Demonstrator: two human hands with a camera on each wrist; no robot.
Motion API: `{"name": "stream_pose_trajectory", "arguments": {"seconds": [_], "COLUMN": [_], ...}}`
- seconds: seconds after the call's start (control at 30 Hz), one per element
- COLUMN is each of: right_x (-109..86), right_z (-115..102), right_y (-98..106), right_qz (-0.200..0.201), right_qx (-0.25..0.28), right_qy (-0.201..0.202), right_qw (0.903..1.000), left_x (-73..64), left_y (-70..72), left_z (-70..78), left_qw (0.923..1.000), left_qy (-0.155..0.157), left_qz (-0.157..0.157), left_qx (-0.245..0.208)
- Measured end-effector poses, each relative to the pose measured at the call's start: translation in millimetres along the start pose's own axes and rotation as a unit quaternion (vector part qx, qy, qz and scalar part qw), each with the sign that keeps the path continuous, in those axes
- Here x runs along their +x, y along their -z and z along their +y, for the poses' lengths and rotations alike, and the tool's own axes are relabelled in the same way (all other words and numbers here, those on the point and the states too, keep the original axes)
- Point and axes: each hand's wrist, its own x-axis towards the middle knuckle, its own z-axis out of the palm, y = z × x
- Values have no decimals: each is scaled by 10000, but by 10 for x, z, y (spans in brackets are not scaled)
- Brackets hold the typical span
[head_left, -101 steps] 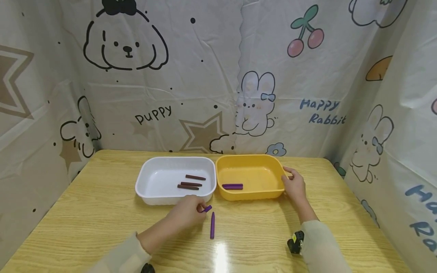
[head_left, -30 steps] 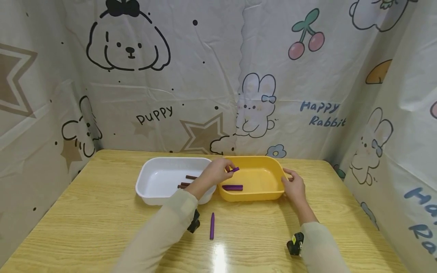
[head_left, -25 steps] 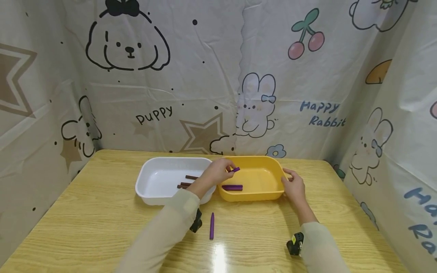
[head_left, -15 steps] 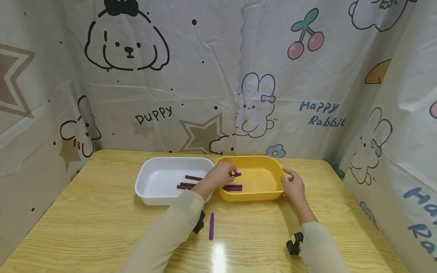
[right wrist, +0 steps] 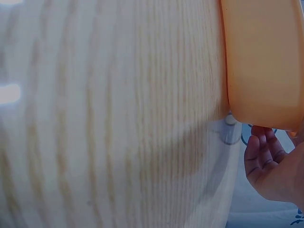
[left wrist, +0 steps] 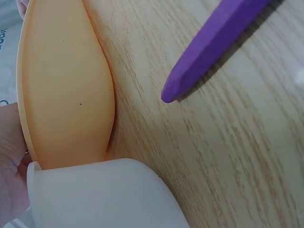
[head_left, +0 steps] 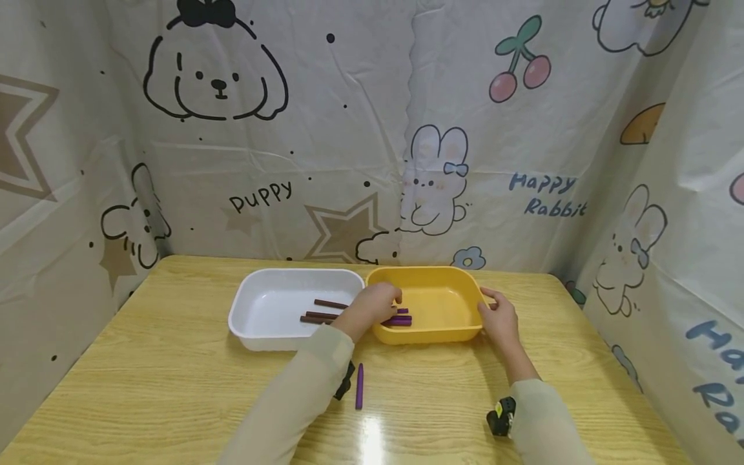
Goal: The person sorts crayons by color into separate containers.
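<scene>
My left hand [head_left: 374, 305] reaches over the near left corner of the yellow tray [head_left: 447, 334], low inside it. It pinches a purple crayon [head_left: 403, 310], of which only one end shows past the fingers. Just below it, two more purple crayons [head_left: 402, 320] lie side by side on the tray floor, partly covered by the hand. At the tray's right end, my right hand [head_left: 500, 318] grips the rim; the right wrist view shows its fingers [right wrist: 266, 147] bent against the end wall.
A white tray [head_left: 247, 323] adjoins the yellow one on the left. Three brown crayons [head_left: 318, 316] lie in it, partly behind the left arm. Another purple crayon [head_left: 359, 386] lies on the wooden table [head_left: 145, 387] in front, close to the left wrist camera. Patterned cloth [head_left: 343, 148] hangs behind.
From beside the white tray, my left hand has carried the purple crayon up and right, then lowered it into the yellow tray. My right hand has stayed at the tray's right end.
</scene>
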Motion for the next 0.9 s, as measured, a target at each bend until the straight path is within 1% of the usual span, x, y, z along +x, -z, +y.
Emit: {"name": "stream_pose_trajectory", "arguments": {"seconds": [0.07,0.17,0.33,0.43,0.53,0.6,0.8,0.9], "right_x": [-2,-1,14,26,36,36,21,18], "right_z": [-2,-4,9,21,22,22,18,10], "right_y": [1,1,-6,-9,-7,-3,-2,-1], "right_qz": [16,31,33,45,61,41,-29,-28], "right_qx": [38,53,-4,-25,-13,17,48,67], "right_qy": [25,54,-9,-18,-18,-39,-48,-57], "right_qw": [10000,10000,10000,10000,10000,10000,10000,10000], "left_x": [3,6,0,-17,-49,-75,-179,-224], "left_y": [-1,-3,10,37,73,88,139,161], "left_z": [-8,-23,-58,-77,-96,-110,-142,-162], "left_qw": [10000,9999,9975,9946,9917,9898,9841,9818], "left_qy": [15,3,-51,-186,-332,-365,-188,-130], "left_qz": [3,29,77,216,408,476,482,543], "left_qx": [25,-116,-701,-998,-1175,-1291,-1701,-1813]}}
